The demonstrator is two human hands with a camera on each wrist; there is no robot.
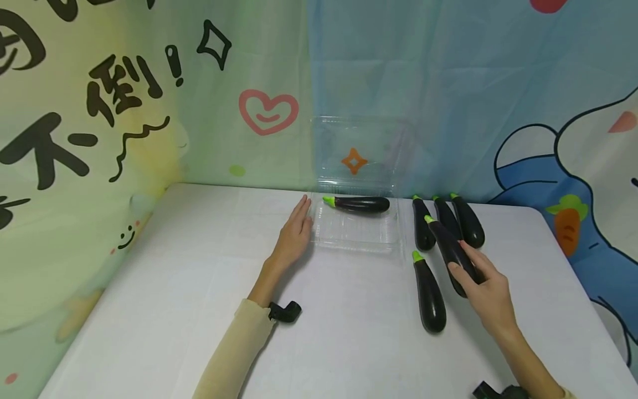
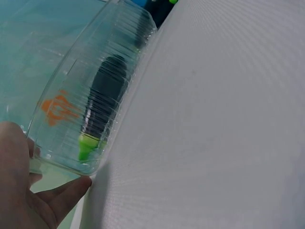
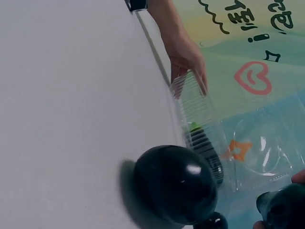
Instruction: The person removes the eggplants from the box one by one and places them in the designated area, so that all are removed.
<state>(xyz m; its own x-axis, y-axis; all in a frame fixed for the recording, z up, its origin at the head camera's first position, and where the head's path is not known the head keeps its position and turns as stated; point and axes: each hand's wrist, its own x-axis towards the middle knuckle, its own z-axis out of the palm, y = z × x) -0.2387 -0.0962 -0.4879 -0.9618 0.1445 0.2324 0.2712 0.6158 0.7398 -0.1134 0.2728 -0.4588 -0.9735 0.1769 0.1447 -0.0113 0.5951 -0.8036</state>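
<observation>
A clear plastic clamshell box (image 1: 356, 235) lies with its lid (image 1: 361, 130) raised against the backdrop. Inside the box, one small eggplant (image 1: 363, 204) with a green tip lies crosswise along the back. Straight fingers of my left hand (image 1: 291, 235) touch the box's left side; in the left wrist view that hand (image 2: 28, 200) is at the box's corner. To the right, my right hand (image 1: 490, 288) holds an eggplant (image 1: 448, 246) between thumb and fingers, its green tip pointing away. A dark rounded end shows just below the held eggplant, mostly hidden.
Behind the right hand lie three eggplants side by side, the leftmost (image 1: 422, 224) nearest the box. Another eggplant (image 1: 430, 296) lies closer to me, left of the right hand. The white table (image 1: 164, 310) meets a printed cloth backdrop (image 1: 239, 61) at its far edge.
</observation>
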